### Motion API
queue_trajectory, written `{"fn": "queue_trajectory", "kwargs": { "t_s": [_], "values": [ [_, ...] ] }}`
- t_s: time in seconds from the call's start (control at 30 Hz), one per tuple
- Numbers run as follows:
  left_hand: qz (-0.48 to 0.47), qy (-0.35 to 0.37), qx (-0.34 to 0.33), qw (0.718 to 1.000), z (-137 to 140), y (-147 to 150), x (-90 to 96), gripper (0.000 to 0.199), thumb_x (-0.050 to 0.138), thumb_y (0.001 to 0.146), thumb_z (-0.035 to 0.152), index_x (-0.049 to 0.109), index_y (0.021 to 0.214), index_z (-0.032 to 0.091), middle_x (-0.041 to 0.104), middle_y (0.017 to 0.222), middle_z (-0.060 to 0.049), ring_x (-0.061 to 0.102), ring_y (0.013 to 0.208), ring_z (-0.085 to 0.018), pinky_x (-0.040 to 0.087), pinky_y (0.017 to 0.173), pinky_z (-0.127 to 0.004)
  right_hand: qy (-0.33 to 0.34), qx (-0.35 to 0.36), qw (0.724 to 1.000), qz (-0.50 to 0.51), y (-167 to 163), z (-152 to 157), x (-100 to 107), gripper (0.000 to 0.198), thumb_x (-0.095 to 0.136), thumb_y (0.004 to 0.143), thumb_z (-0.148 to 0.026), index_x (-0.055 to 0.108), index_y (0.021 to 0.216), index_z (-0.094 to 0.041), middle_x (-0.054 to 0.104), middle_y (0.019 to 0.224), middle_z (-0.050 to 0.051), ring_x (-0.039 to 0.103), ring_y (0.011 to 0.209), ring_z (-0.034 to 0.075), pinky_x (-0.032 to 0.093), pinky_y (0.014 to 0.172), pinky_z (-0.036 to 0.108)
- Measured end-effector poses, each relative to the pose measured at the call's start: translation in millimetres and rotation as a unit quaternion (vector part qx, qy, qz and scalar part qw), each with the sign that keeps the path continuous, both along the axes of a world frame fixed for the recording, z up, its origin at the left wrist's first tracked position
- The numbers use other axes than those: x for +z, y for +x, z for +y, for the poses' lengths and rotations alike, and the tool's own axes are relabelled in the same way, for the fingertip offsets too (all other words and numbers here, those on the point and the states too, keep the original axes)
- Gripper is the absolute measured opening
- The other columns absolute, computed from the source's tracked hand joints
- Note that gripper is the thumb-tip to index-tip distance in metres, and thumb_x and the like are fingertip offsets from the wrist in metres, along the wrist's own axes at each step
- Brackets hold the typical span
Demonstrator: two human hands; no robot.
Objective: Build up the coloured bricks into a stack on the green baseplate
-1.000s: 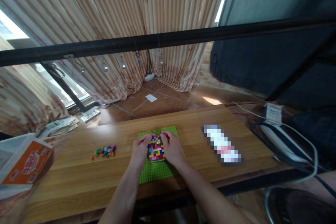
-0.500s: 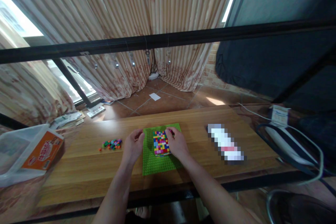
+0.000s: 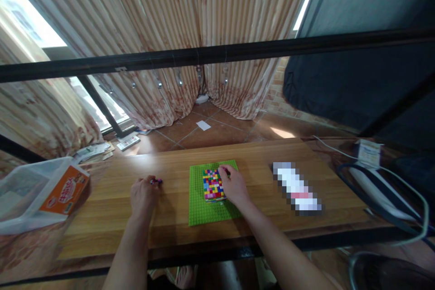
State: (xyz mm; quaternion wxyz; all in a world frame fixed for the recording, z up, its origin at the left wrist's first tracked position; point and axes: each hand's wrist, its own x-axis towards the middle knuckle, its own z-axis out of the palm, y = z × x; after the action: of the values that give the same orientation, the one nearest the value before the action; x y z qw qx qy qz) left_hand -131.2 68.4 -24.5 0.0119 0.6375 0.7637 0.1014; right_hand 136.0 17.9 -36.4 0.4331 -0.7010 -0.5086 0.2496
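On the tabletop (image 3: 272, 154), my left hand (image 3: 144, 195) covers the loose bricks (image 3: 157, 181), fingers curled down on them; whether it pinches one I cannot tell. My right hand (image 3: 234, 186) has fingertips pressed on the far right corner of the multicoloured brick block (image 3: 214, 185), seated mid green baseplate (image 3: 207, 210). Bricks look light, hard, smooth; best pinched by their sides. Orange box (image 3: 64, 192) at left has red lettering, unreadable

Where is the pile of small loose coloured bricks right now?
In the head view, the loose bricks lie on the wooden table, left of the green baseplate, mostly hidden under the left hand.
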Motion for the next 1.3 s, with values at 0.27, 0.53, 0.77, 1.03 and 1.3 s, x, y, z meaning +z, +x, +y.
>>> {"fn": "queue_trajectory", "kwargs": {
  "t_s": [0.27,0.53,0.77,1.03,1.3],
  "values": [
    [-0.07,0.011,0.0,0.998,-2,-3,-0.1,0.024,0.056,0.082,0.027,0.073,0.094,0.016,0.068,0.087,-0.014,0.063,0.082,-0.025,0.044,0.069,-0.031,-0.001,0.007,1.0,-0.004,2,-1,1,0.034,0.045,0.091,-0.038,0.07,0.102,-0.017,0.073,0.102,0.009,0.065,0.094,0.023,0.047,0.085,0.035],
    [-0.27,0.009,0.006,0.963,-8,-3,-2.0,0.014,0.061,0.074,0.017,0.074,0.077,0.017,0.07,0.068,-0.007,0.061,0.068,-0.017,0.041,0.063,-0.026,-0.014,0.017,0.999,-0.026,8,-1,-8,0.045,0.042,0.088,-0.049,0.071,0.103,-0.017,0.073,0.1,0.011,0.065,0.091,0.024,0.048,0.083,0.037],
    [-0.319,-0.003,-0.025,0.947,-10,-16,-3.0,0.022,0.055,0.069,0.008,0.074,0.077,0.013,0.071,0.07,-0.005,0.06,0.066,-0.015,0.041,0.06,-0.024,-0.018,0.01,0.999,-0.045,11,-1,-11,0.048,0.043,0.085,-0.052,0.072,0.102,-0.017,0.073,0.099,0.013,0.066,0.088,0.025,0.048,0.079,0.036],
    [-0.275,-0.051,-0.055,0.959,-27,-24,2.7,0.013,0.067,0.056,0.008,0.068,0.065,0.017,0.06,0.056,0.003,0.054,0.056,-0.012,0.036,0.056,-0.023,-0.029,0.005,0.998,-0.049,14,0,-13,0.048,0.044,0.083,-0.053,0.073,0.1,-0.018,0.074,0.092,0.012,0.066,0.084,0.026,0.048,0.075,0.037],
    [-0.205,-0.034,-0.036,0.977,-28,-10,3.3,0.011,0.068,0.061,0.01,0.064,0.063,0.02,0.062,0.061,0.0,0.057,0.067,-0.017,0.039,0.066,-0.027,-0.032,0.01,0.998,-0.06,14,-1,-11,0.047,0.043,0.084,-0.053,0.072,0.099,-0.019,0.074,0.092,0.012,0.066,0.082,0.025,0.048,0.074,0.036]
  ]
}}
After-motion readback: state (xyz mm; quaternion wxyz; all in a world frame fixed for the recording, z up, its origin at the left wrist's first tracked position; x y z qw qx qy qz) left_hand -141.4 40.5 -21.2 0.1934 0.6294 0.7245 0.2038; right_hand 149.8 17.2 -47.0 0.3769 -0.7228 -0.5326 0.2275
